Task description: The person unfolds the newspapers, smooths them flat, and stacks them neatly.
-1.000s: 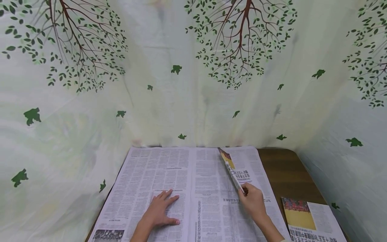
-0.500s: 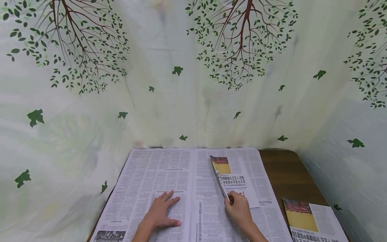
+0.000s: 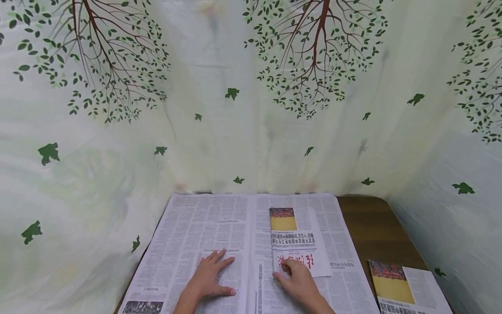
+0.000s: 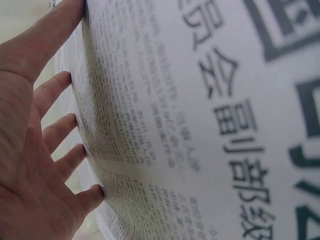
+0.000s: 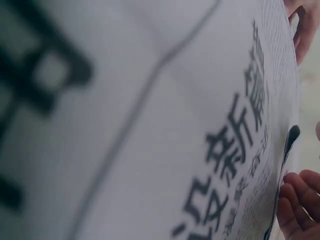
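Observation:
A large newspaper point(image 3: 219, 209) lies spread over the table. My left hand point(image 3: 208, 277) rests on its left half with the fingers spread; in the left wrist view the fingertips point(image 4: 75, 152) touch the printed paper. On the right half lies a smaller folded newspaper point(image 3: 302, 240) with a red and yellow picture and red lettering. My right hand point(image 3: 300, 281) is at its near left corner, thumb by the edge and curled fingers on top, pinching it there. The right wrist view has the curled fingers point(image 5: 300, 202) at the paper's edge, partly out of frame.
Another folded newspaper point(image 3: 409, 288) with a similar picture lies at the right of the brown wooden table point(image 3: 364, 222). A pale curtain point(image 3: 251, 144) printed with trees and leaves hangs behind and on both sides.
My right hand has moved left and nearer with the folded newspaper, which has gone from standing tilted on edge to lying flat. The left hand has stayed in place.

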The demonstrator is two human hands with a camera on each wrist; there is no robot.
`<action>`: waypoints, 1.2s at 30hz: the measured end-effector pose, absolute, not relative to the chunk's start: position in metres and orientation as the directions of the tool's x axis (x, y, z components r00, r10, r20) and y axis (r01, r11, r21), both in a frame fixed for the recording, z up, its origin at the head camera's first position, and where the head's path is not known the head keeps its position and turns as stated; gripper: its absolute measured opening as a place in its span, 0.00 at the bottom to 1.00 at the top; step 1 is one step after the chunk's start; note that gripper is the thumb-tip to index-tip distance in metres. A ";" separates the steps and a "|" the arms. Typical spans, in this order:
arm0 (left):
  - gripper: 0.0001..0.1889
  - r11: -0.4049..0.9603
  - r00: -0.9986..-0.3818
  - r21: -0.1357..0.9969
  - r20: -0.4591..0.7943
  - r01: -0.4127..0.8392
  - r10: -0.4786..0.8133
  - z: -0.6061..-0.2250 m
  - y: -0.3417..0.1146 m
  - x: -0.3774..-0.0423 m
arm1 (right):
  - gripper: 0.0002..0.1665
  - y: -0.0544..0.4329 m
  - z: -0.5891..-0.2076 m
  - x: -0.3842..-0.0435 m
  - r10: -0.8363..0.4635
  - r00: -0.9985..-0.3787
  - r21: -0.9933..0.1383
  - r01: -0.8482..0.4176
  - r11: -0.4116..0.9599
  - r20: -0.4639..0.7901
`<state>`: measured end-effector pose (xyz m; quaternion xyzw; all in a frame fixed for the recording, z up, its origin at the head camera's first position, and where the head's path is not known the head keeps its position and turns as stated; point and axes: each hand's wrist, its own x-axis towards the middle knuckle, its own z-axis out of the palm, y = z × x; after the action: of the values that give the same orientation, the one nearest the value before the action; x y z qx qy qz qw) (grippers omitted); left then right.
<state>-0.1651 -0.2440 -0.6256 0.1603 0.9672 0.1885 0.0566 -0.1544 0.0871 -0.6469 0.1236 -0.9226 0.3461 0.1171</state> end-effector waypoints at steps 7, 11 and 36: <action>0.57 0.873 -0.943 0.388 -0.031 0.295 0.333 -0.624 -0.243 -0.162 | 0.15 0.114 -0.644 -0.160 -0.028 -0.937 -0.501 -0.212 0.839 0.349; 0.57 0.872 -0.943 0.388 -0.018 0.299 0.331 -0.623 -0.243 -0.163 | 0.18 0.141 -0.645 -0.166 0.028 -0.940 -0.467 -0.144 0.872 0.341; 0.60 0.933 -0.983 0.318 -0.018 0.169 0.184 -0.633 -0.224 -0.159 | 0.28 0.158 -0.651 -0.153 0.013 -0.981 -0.510 -0.088 0.855 0.191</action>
<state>-0.1594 -0.2238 -0.6330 0.0898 0.9828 0.1597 0.0237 -0.1529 0.1584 -0.6513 0.0196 -0.9585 0.2682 0.0943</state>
